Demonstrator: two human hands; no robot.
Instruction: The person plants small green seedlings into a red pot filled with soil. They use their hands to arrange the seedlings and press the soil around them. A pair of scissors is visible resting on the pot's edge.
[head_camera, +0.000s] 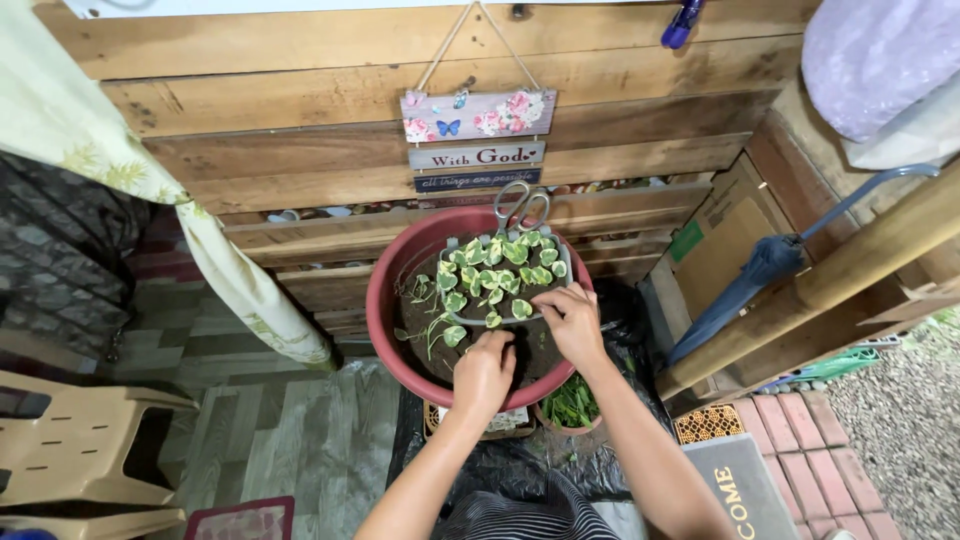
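Planting step in hand: both hands over soil in red basin (385, 320). Left hand (484, 372) at basin's 6 o'clock, fingers curled into soil, grip unclear. Right hand (572, 322) at 4 o'clock, fingers bent on tray (470, 318) rim. Cuttings (500, 275) in tray, center. Scissors (520, 208) at 12 o'clock. Next move likely needs gentle pinch on one cutting

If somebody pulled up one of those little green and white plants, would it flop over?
Probably yes: the small plants have thin stems, and some already lean over the soil. They look light and easily torn. The left hand and right hand work close beside them.
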